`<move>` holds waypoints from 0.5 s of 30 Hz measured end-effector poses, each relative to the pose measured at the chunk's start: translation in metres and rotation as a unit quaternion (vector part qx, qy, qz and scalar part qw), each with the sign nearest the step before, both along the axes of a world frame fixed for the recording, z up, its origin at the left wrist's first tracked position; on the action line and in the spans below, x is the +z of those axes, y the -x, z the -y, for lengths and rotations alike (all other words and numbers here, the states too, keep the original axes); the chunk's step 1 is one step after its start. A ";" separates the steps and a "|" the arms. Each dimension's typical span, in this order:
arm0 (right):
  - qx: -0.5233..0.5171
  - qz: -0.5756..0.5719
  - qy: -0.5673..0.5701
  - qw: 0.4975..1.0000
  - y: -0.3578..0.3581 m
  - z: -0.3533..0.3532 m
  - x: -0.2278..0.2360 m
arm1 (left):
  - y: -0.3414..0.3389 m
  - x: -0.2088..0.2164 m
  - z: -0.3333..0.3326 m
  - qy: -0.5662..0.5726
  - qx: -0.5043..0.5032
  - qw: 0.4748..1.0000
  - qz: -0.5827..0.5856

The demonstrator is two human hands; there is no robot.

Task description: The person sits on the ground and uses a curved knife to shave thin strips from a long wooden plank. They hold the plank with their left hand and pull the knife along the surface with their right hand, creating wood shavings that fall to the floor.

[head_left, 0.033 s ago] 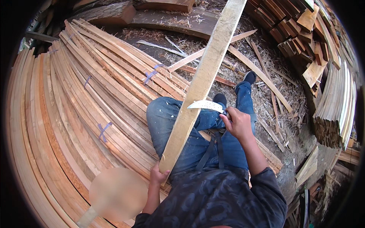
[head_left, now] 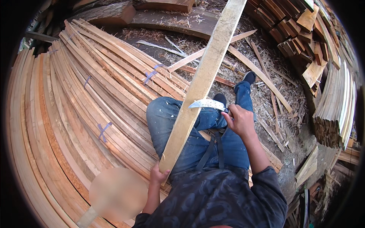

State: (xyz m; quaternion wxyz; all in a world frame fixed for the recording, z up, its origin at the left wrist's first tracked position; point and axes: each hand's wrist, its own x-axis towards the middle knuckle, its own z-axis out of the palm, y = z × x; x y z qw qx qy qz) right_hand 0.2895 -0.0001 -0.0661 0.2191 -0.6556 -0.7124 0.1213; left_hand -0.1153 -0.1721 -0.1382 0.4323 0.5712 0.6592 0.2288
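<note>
My left hand (head_left: 157,174) is closed around the near end of a long, pale wooden board (head_left: 195,89). The board slants across my left thigh and runs away to the top of the view. In my right hand (head_left: 240,121) is the dark handle of a curved knife (head_left: 207,104). Its pale blade lies across the board at about mid-length, the tip pointing left. Most of the handle is hidden by my fingers.
Bundled long wooden strips (head_left: 102,102) with purple ties (head_left: 103,132) fill the left side. Wood shavings (head_left: 266,87) and loose slats (head_left: 262,76) cover the ground ahead. Stacked lumber (head_left: 300,41) stands at the right, beside a bundle of thin pale strips (head_left: 334,104).
The knife and my right hand have shifted very slightly to the right. My left hand and the board stay where they were.
</note>
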 end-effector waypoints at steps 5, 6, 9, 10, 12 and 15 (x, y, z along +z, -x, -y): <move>-0.004 0.087 0.002 0.996 -0.017 -0.016 0.007 | -0.003 0.002 -0.003 -0.001 -0.010 0.999 -0.044; -0.012 0.094 0.009 0.995 -0.019 -0.016 0.006 | -0.004 0.004 -0.002 -0.002 -0.006 0.999 -0.046; -0.125 0.065 0.011 0.990 -0.042 -0.025 0.003 | -0.006 0.009 -0.004 0.024 -0.001 0.998 -0.057; -0.249 0.007 0.060 0.967 -0.063 -0.034 0.003 | -0.005 0.008 -0.001 0.019 0.002 0.998 -0.060; -0.341 0.033 -0.003 0.940 -0.123 -0.032 0.000 | -0.002 0.006 0.001 0.009 -0.005 0.998 -0.060; -0.318 -0.030 -0.043 0.947 -0.135 -0.017 0.023 | -0.002 0.000 -0.003 -0.002 -0.006 0.999 -0.041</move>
